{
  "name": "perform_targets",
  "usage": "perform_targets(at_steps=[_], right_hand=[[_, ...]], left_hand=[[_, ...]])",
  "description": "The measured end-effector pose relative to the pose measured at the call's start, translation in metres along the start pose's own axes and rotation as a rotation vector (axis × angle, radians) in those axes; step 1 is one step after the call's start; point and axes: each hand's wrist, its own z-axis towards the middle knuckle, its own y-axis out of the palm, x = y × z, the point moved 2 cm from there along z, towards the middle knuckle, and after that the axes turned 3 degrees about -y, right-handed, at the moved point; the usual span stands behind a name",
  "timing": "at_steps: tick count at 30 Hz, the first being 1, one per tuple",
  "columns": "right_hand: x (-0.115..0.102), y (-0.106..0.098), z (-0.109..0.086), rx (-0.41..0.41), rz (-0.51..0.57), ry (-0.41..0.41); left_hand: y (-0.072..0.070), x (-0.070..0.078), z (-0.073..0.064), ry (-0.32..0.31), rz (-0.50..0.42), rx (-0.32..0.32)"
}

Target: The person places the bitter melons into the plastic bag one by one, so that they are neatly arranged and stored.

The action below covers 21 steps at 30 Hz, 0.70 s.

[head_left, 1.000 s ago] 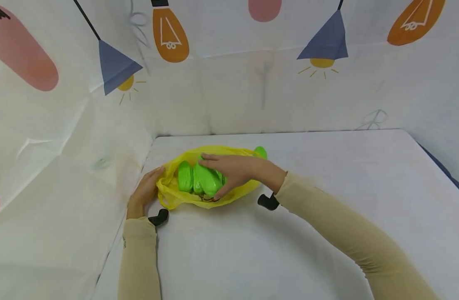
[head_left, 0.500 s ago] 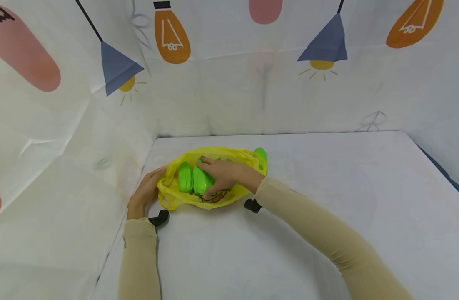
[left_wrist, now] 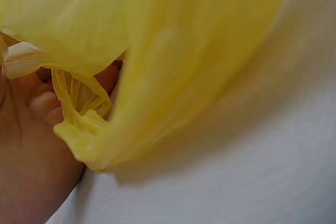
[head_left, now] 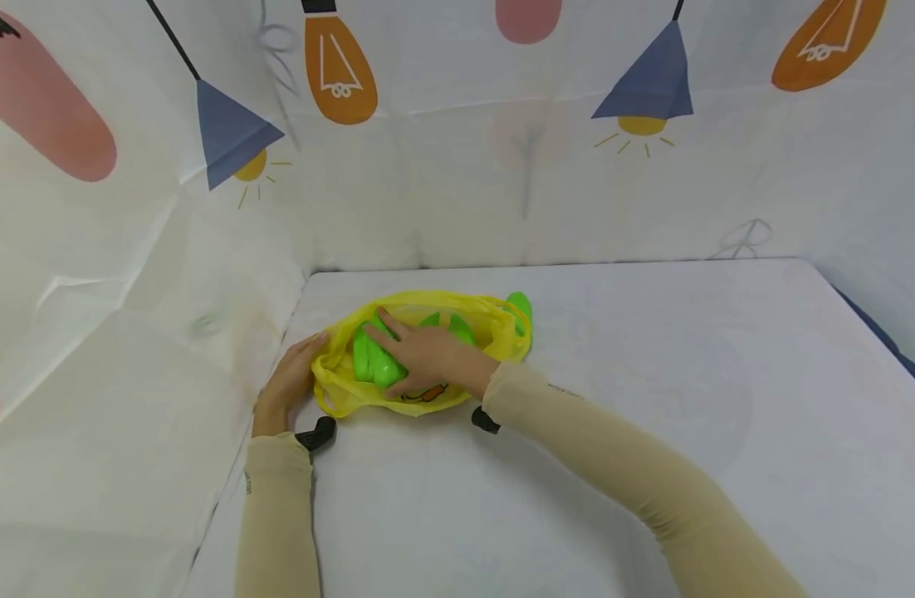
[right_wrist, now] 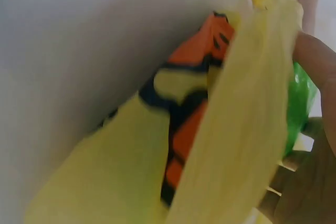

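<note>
A yellow plastic bag (head_left: 340,392) lies with its mouth spread wide on the table, several shiny green packets inside. My left hand (head_left: 289,380) rests along the bag's left end; in the left wrist view its palm (left_wrist: 31,150) faces the crumpled yellow plastic, which hides most of the fingers. Reaching into the mouth, my right hand (head_left: 428,355) grips a green packet (head_left: 386,371), thumb on the near side and fingers over the top. The right wrist view shows part of that green packet (right_wrist: 299,103) between thumb and fingers, behind the bag's wall.
Pointed green pieces (head_left: 461,327) show beyond the right hand. Another green thing (head_left: 519,304) sits at the bag's right end, by a handle loop. The white table (head_left: 652,374) meets a printed cloth wall (head_left: 465,199) at the back and left.
My right hand has moved left within the bag, pushing the green packet against the ones at the left. The pointed green pieces behind it have come into view. My left hand stays put.
</note>
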Motion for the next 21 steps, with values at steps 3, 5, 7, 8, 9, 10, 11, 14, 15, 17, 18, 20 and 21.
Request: perform_targets(at_steps=[3,5,7,8,9,10,11,14,15,17,18,20,21], right_hand=[[-0.005,0.002,0.002,0.005,0.011,0.009],[-0.005,0.003,0.002,0.004,0.066,0.022],[-0.002,0.004,0.001,0.008,0.103,0.045],[0.000,0.004,-0.001,0.012,0.121,0.050],[0.002,0.004,-0.002,0.018,0.130,0.053],[0.004,0.004,-0.003,0.023,0.137,0.053],[0.005,0.003,-0.005,0.029,0.145,0.052],[0.010,0.002,-0.009,0.046,0.148,0.030],[0.011,0.003,-0.010,0.049,0.146,0.026],[0.012,0.003,-0.011,0.046,0.131,0.022],[0.013,0.004,-0.012,0.043,0.120,0.021],[0.014,0.006,-0.012,0.035,0.107,0.021],[0.014,0.006,-0.013,0.033,0.101,0.019]], left_hand=[[0.000,0.002,-0.001,0.013,-0.014,-0.002],[-0.001,0.002,-0.001,0.015,-0.037,-0.006],[-0.001,0.002,0.001,0.015,-0.046,-0.009],[-0.001,0.002,0.002,0.015,-0.052,-0.012],[-0.001,0.002,0.003,0.012,-0.053,-0.010],[-0.001,0.002,0.003,0.009,-0.048,-0.009],[-0.002,0.002,0.003,0.007,-0.039,-0.007],[-0.002,0.002,0.004,-0.009,-0.023,-0.004],[-0.002,0.002,0.004,-0.016,-0.017,-0.001],[-0.002,0.001,0.004,-0.021,-0.003,0.003],[-0.002,0.001,0.004,-0.022,-0.002,0.003],[-0.002,0.000,0.003,-0.017,0.017,0.006],[-0.001,0.000,0.002,-0.011,0.017,0.007]])
